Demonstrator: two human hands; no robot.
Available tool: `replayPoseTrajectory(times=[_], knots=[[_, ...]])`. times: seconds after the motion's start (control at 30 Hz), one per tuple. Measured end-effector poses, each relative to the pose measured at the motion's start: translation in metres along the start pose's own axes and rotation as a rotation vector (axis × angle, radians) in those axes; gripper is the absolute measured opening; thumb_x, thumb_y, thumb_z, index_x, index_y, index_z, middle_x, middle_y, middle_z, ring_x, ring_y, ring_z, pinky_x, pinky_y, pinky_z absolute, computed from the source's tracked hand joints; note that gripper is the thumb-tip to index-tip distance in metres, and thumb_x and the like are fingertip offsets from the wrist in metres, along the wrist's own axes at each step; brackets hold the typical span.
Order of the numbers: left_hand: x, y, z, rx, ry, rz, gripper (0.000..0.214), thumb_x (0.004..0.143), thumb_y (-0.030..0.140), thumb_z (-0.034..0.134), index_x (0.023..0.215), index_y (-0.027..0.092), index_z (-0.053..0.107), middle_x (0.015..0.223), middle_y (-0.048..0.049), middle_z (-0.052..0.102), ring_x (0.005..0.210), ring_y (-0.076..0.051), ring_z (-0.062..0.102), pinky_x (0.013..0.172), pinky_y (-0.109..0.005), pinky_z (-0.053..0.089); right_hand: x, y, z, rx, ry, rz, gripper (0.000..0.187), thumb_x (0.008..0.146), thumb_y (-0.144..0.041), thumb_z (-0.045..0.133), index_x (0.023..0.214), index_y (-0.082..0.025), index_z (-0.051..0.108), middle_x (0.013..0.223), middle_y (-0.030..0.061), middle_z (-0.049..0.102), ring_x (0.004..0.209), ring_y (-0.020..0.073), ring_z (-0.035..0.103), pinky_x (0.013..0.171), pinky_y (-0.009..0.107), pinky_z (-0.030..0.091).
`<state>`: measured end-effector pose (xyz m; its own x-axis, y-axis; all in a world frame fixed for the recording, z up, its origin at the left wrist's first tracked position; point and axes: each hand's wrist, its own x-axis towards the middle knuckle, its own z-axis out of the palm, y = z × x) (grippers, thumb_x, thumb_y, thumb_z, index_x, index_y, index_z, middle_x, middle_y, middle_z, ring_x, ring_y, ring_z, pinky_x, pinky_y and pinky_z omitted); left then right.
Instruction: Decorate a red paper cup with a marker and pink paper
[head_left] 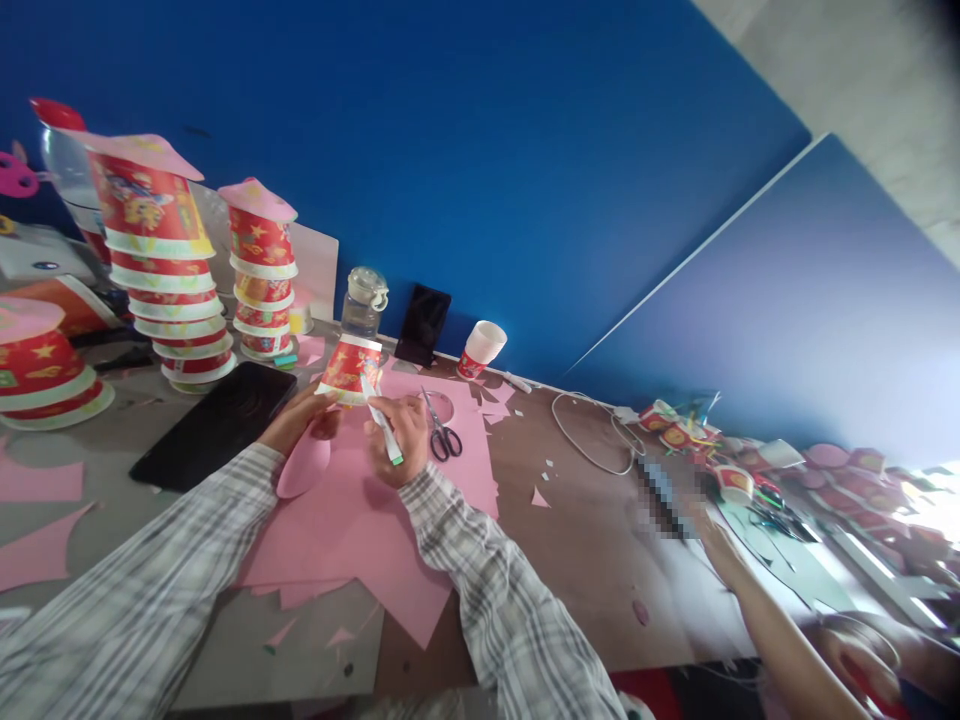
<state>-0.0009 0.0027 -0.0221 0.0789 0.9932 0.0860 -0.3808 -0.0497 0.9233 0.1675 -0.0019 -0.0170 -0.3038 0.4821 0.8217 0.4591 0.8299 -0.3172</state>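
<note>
My left hand (306, 412) is closed round the lower edge of a red printed paper cup (349, 372), which is tipped upside down. A rounded pink paper piece (305, 462) hangs beneath that hand; whether the fingers pinch it too is unclear. In my right hand (403, 432) is a slim white pen-like tool (388, 437) with a green end, its upper tip against the cup's side. Under both hands lie sheets of pink paper (375, 540). Black-handled scissors (444, 436) rest on the pink paper, just right of my right hand.
Stacked red cups with pink paper tops (264, 270) stand at the back left, near a black tablet (214, 425). A glass jar (363, 300), a dark phone (424, 325) and a white-and-red cup (484, 346) line the blue partition. At right, another person's arm (765, 610) reaches over the table.
</note>
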Motion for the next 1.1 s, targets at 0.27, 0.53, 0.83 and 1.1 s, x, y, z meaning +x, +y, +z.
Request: replayPoseTrajectory(times=[0.27,0.53,0.83,1.1], knots=[[0.011,-0.010,-0.015,0.033,-0.048,-0.058,0.026,0.069,0.034,0.052,0.082,0.012,0.048,0.036,0.0026,0.043,0.027,-0.011,0.036,0.027,-0.022,0.018,0.000,0.001,0.000,-0.012,-0.020,-0.008,0.026,0.084,-0.026,0.045,0.108,-0.017,0.052,0.077,0.0027,0.065,0.069,0.0158,0.059,0.081,0.035,0.043],[0.006,-0.006,-0.010,-0.001,-0.029,-0.041,0.020,0.070,0.031,0.053,0.078,0.014,0.048,0.040,0.0021,0.043,0.028,-0.010,0.037,0.028,-0.022,0.020,0.000,0.000,-0.001,0.002,-0.032,0.007,0.026,0.083,-0.024,0.045,0.107,-0.017,0.052,0.076,0.0025,0.064,0.068,0.0164,0.059,0.081,0.035,0.044],[0.017,-0.018,-0.022,-0.019,-0.019,-0.089,0.025,0.065,0.032,0.056,0.078,0.013,0.048,0.039,0.0030,0.042,0.026,-0.010,0.034,0.025,-0.022,0.017,0.000,0.000,-0.001,0.003,-0.038,-0.003,0.026,0.084,-0.024,0.045,0.106,-0.014,0.053,0.077,0.0039,0.065,0.069,0.0154,0.060,0.084,0.034,0.042],[0.010,-0.012,-0.014,-0.028,-0.002,-0.068,0.025,0.064,0.033,0.057,0.078,0.014,0.048,0.038,0.0025,0.043,0.027,-0.010,0.035,0.026,-0.021,0.018,-0.001,0.001,0.000,0.019,-0.037,0.018,0.027,0.083,-0.025,0.046,0.108,-0.018,0.052,0.085,0.0045,0.068,0.069,0.0164,0.062,0.084,0.036,0.043]])
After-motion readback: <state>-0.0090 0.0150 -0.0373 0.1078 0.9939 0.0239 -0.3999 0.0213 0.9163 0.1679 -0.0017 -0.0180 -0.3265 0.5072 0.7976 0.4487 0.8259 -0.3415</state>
